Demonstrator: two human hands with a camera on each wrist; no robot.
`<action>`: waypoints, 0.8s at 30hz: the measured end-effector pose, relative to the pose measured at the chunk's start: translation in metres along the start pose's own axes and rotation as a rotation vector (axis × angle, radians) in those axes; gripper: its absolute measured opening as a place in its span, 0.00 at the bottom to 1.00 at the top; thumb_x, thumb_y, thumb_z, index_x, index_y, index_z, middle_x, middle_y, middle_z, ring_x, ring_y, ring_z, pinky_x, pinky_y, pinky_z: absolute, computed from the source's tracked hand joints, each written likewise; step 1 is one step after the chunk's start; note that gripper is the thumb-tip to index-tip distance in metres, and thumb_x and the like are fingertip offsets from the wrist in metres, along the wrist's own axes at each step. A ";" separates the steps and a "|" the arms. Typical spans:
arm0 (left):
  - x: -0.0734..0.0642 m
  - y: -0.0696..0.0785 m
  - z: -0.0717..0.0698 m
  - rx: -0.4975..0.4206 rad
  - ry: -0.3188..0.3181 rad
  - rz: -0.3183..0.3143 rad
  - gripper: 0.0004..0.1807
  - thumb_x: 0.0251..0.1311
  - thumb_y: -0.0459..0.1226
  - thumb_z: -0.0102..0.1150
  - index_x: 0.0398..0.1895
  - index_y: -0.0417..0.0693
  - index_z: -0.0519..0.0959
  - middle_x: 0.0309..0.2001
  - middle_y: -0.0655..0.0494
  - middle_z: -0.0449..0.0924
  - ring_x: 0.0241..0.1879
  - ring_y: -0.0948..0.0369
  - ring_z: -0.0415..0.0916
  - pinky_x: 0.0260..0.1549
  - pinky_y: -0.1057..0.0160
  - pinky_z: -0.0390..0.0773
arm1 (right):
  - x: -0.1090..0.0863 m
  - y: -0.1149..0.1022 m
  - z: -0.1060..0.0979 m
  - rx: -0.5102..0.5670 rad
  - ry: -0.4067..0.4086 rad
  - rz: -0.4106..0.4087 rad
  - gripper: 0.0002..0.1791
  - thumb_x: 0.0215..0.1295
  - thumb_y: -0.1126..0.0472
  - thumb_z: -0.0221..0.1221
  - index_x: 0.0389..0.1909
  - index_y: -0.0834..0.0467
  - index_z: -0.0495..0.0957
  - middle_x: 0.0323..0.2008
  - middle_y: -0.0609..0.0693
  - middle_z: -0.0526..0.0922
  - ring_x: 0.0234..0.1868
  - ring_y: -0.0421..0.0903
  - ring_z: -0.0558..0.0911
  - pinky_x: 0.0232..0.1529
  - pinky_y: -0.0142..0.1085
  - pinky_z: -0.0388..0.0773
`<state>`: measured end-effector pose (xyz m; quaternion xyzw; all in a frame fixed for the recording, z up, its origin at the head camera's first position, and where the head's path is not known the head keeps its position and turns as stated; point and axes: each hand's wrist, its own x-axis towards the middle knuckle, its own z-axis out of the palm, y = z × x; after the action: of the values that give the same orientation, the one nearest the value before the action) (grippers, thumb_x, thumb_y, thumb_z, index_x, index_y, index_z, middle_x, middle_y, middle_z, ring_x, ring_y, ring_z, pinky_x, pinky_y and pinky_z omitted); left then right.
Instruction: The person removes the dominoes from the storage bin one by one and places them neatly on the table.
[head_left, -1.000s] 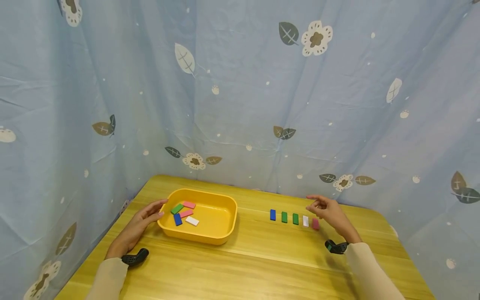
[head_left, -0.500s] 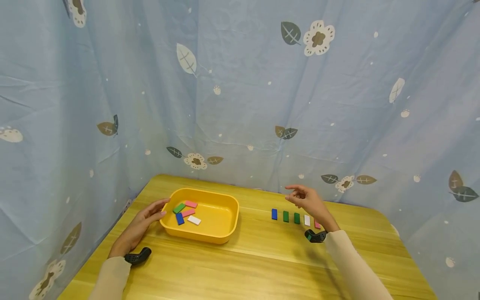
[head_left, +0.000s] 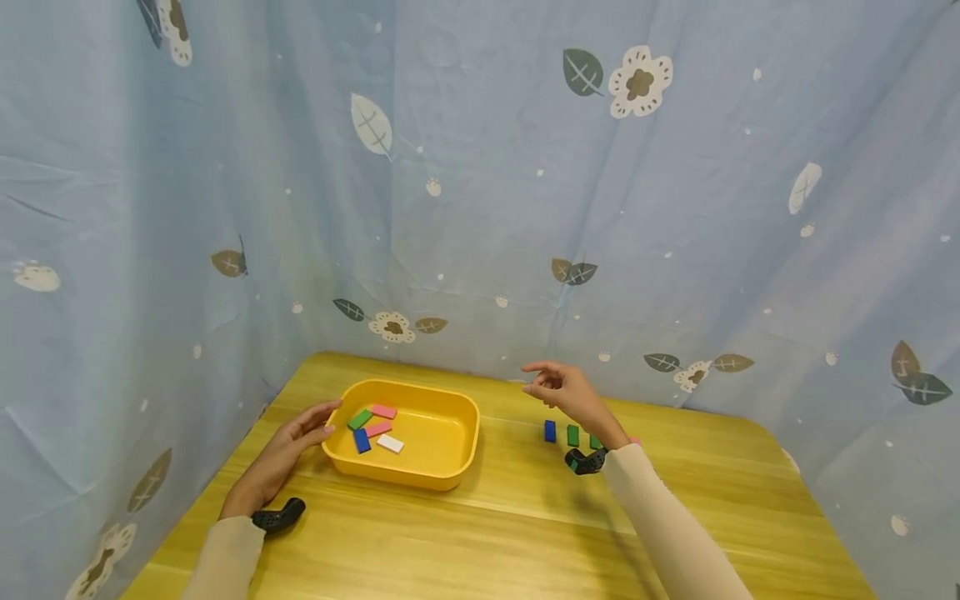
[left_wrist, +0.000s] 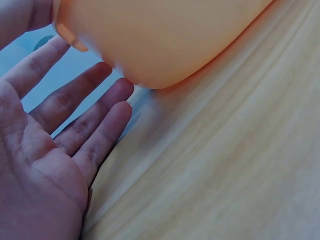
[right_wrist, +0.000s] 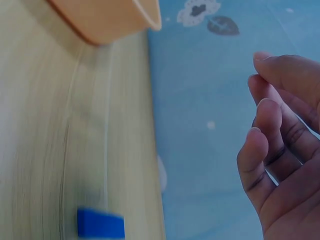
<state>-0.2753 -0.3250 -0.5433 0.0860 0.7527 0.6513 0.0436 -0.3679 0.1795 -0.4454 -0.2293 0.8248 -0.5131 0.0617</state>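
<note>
A yellow plastic bin (head_left: 405, 477) stands left of centre on the table. Inside lie a green block (head_left: 360, 419), two pink blocks, one pink block (head_left: 384, 412) at the back, a blue block (head_left: 362, 441) and a white block (head_left: 390, 443). My left hand (head_left: 283, 450) touches the bin's left end with fairly straight fingers, seen close in the left wrist view. Above the table, right of the bin, my right hand (head_left: 573, 396) hangs with loosely bent fingers and nothing in them. Below it is another blue block (right_wrist: 101, 223).
The row right of the bin has that blue block, a green block (head_left: 573, 436), another green block (head_left: 595, 442) partly covered by my right wrist, and a sliver of pink block (head_left: 635, 440). A blue patterned curtain (head_left: 465, 167) hangs behind the wooden table (head_left: 420, 542).
My right hand has moved left, from above the row's right end to past its left end, toward the bin. My forearm now covers the white block. The left hand stays at the bin.
</note>
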 end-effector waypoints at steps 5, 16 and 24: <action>0.001 -0.001 0.000 -0.007 -0.006 -0.005 0.30 0.78 0.47 0.53 0.79 0.56 0.63 0.80 0.49 0.54 0.78 0.47 0.48 0.57 0.78 0.65 | 0.014 -0.007 0.018 0.007 -0.045 -0.035 0.20 0.71 0.51 0.66 0.62 0.45 0.81 0.39 0.53 0.84 0.33 0.68 0.74 0.30 0.38 0.76; 0.003 -0.004 -0.003 -0.021 -0.008 -0.004 0.30 0.77 0.46 0.54 0.79 0.56 0.63 0.80 0.49 0.53 0.78 0.46 0.46 0.56 0.79 0.64 | 0.038 -0.019 0.054 0.001 -0.066 -0.102 0.19 0.71 0.52 0.66 0.61 0.46 0.82 0.37 0.51 0.85 0.30 0.59 0.77 0.29 0.38 0.77; -0.001 -0.005 -0.002 -0.012 0.004 -0.004 0.30 0.77 0.46 0.55 0.79 0.55 0.64 0.80 0.49 0.53 0.78 0.46 0.47 0.56 0.80 0.64 | 0.051 -0.028 0.081 0.005 -0.093 -0.145 0.19 0.71 0.53 0.66 0.60 0.46 0.82 0.38 0.53 0.85 0.32 0.64 0.77 0.29 0.37 0.77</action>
<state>-0.2752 -0.3283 -0.5483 0.0830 0.7491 0.6558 0.0439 -0.3772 0.0800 -0.4514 -0.3121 0.8008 -0.5072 0.0632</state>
